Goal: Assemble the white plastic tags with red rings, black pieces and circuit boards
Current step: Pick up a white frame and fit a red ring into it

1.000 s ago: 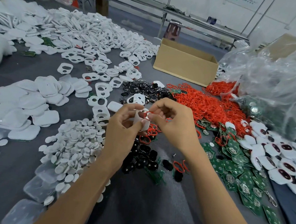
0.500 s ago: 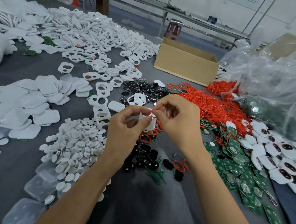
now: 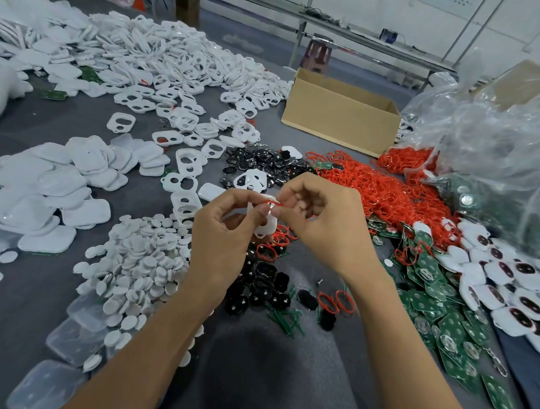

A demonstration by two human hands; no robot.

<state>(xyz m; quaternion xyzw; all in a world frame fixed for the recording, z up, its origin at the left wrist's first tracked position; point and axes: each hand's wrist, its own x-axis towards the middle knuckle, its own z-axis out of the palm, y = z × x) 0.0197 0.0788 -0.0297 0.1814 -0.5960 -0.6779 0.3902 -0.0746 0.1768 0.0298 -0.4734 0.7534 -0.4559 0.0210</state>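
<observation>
Your two hands are together over the middle of the grey cloth-covered table (image 3: pixel 22 301). Your left hand (image 3: pixel 225 249) pinches a white plastic tag with rounded corners (image 3: pixel 266 226) between thumb and forefinger. The tag stands on edge, and its lower end hangs below your fingers. Your right hand (image 3: pixel 327 226) closes in from 3 o'clock, pinching a thin red ring (image 3: pixel 273 202) at the tag's upper end. Your fingertips cover the joint, so I cannot tell whether the ring is seated on the tag or only laid across it.

Take your hands as the centre of the dial:

- **12 o'clock:** a patch of shiny black oval pieces (image 3: pixel 261 164).
- **6 o'clock:** just below your wrists, a second cluster of black pieces (image 3: pixel 264 285), with two loose red rings beside it.
- **2 o'clock:** the heap of red rings (image 3: pixel 388 191), touching your right knuckles' side of the table.
- **4 o'clock:** the green circuit boards (image 3: pixel 429 306), spread out, with white tags with dark centres (image 3: pixel 508 279) beyond them.
- **8 o'clock:** a mound of small white round discs (image 3: pixel 140 260).
- **9 o'clock:** solid white shells (image 3: pixel 53 193).
- **11 o'clock:** a wide drift of white frames with cut-outs (image 3: pixel 175 68).
- **1 o'clock:** an open brown cardboard box (image 3: pixel 338 120), well behind the rings.
- **Between 2 and 3 o'clock:** a crumpled clear plastic bag (image 3: pixel 499 153), slumped over the far edge of the rings.
</observation>
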